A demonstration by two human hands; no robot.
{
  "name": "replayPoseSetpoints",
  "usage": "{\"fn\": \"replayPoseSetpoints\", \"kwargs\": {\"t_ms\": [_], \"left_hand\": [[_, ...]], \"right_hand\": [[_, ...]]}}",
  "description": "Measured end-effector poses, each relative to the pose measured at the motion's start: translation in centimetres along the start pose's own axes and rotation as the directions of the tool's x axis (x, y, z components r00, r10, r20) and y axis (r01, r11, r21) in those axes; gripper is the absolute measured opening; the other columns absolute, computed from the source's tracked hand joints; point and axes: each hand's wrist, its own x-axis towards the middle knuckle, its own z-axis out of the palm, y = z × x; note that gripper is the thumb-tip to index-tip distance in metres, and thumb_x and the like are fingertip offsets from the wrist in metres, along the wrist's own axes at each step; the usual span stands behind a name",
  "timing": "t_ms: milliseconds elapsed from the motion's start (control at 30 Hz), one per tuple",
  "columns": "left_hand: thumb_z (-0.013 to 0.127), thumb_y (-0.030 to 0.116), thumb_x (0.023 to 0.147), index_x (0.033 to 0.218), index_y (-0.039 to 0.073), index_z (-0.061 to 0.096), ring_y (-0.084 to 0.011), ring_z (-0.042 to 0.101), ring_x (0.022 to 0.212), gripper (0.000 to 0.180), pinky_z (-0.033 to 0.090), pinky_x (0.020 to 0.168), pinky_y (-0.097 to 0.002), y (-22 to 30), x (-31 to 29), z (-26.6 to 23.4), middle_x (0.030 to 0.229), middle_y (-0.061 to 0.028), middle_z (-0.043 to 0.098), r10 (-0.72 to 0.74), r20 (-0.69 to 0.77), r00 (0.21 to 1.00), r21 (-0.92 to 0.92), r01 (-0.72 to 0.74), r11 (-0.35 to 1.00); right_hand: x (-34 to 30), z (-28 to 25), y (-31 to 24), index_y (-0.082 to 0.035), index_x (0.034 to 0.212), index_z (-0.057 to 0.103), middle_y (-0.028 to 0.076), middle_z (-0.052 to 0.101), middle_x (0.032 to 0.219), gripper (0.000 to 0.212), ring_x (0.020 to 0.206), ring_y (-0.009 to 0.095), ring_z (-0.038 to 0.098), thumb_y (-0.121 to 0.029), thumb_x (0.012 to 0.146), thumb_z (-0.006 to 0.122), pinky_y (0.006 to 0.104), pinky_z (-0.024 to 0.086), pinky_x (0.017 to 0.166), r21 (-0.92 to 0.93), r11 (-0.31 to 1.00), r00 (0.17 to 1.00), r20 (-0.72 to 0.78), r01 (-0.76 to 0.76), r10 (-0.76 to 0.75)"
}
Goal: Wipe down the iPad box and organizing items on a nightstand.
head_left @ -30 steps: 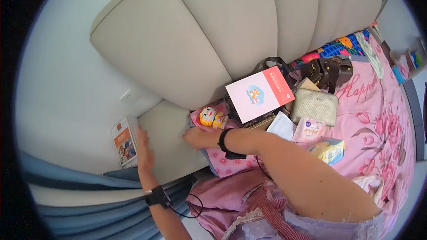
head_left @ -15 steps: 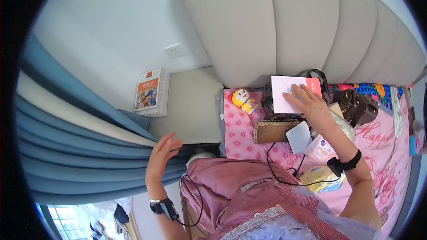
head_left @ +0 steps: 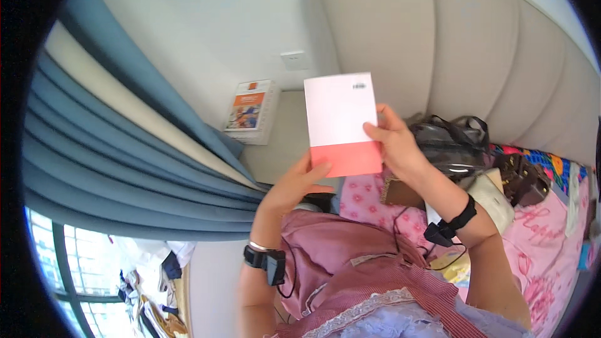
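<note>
A thin book (head_left: 341, 112), white with a coral-red band along its lower part and a small barcode at the top right, is held up in front of me by both hands. My left hand (head_left: 291, 184) grips its lower left corner, thumb on the face and other fingers mostly behind. My right hand (head_left: 402, 149) pinches the right edge, its thumb on the white part. Behind the book lies part of the pale bedside table (head_left: 287, 116), where a boxed set of books (head_left: 250, 112) with an orange and white cover stands against the wall.
On the pink bed (head_left: 544, 244) lie a black handbag (head_left: 447, 150), a brown wallet (head_left: 400, 193), a whitish pouch (head_left: 493, 203), a dark brown bag (head_left: 524, 181) and a yellow packet (head_left: 456, 270). A padded headboard (head_left: 388, 25) rises behind; a blue curtain (head_left: 125, 175) hangs at left.
My right hand has lifted the book off the black handbag and brought it left. The left hand has moved right and taken hold of it. Its barcode side now faces me.
</note>
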Motion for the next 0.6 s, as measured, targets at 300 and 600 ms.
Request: {"fn": "replayPoseSetpoints", "kwargs": {"t_ms": [300,600], "left_hand": [[0.059,0.013,0.097,0.119,0.003,0.053,-0.0255,0.068,0.104,0.025,0.063,0.083,-0.0431,-4.4,0.1,-8.3,0.122,-0.0151,0.061,-0.086,-0.594,0.800,-0.334,-0.147,0.931],[0.072,0.016,0.093,0.107,0.009,0.064,-0.0094,0.060,0.059,0.018,0.041,0.045,-0.0185,-3.8,6.2,-22.5,0.081,-0.0011,0.068,-0.016,-0.673,0.739,-0.269,-0.226,0.936]], "right_hand": [[10.0,0.0,11.8,-0.003,0.121,0.056,0.016,0.069,0.102,0.061,0.098,0.024,0.070,-0.048,0.085,0.076,0.0393,0.058,0.077,-0.901,0.400,0.761,0.141,-0.166,0.634],[11.0,-5.0,18.9,0.005,0.127,0.048,0.022,0.073,0.096,0.073,0.092,0.036,0.072,-0.015,0.065,0.083,0.0460,0.058,0.072,-0.916,-0.332,0.926,0.095,0.225,0.366]]}}
